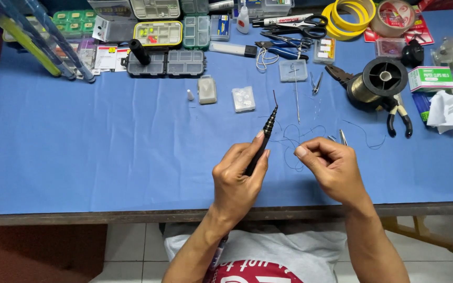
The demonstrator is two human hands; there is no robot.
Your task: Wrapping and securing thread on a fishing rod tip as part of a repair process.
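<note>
Left hand (237, 178) fingers wrapped around black rod (262, 141), frame centre. Right hand (330, 169) fingers pinched on thin thread (289, 152) above blue bench (106, 157).

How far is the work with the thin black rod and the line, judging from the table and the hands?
Done: tools and line are laid out, with the spool and pliers on the blue table. In hand: the left hand holds the thin black rod, tip up; the right hand pinches a thin dark line that lies looped on the table. Left: the line is loose, with no visible tie to the rod.
</note>
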